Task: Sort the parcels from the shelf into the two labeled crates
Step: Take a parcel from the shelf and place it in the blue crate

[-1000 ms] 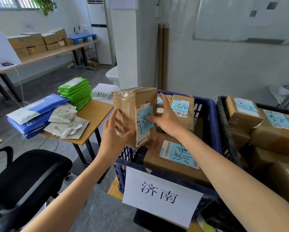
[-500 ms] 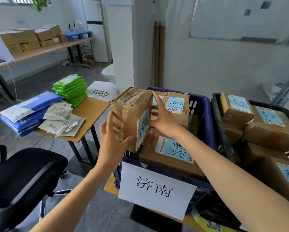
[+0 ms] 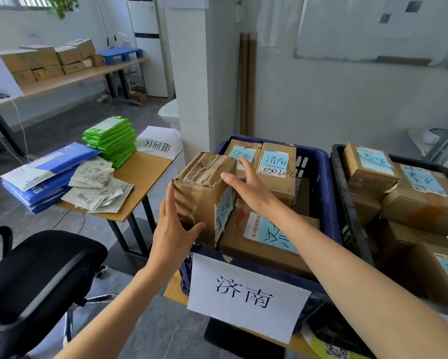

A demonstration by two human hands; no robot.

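At the near-left corner of the blue crate (image 3: 318, 200), the taped parcel (image 3: 204, 195) sat tilted, its blue label matching the crate's sign (image 3: 246, 296). The left hand (image 3: 173, 229) and right hand (image 3: 248, 190), fingers spread, pressed opposite faces to seat it.

Two crates (image 3: 318, 161) (image 3: 347, 193), two hands (image 3: 173, 234) (image 3: 246, 187), nine visible parcels (image 3: 204, 193).

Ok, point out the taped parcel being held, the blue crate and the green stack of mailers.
taped parcel (image 3: 202, 185), head view, on its taped top face.
blue crate (image 3: 318, 177), head view, on its right inner wall.
green stack of mailers (image 3: 111, 141), head view, on the stack's front edge.
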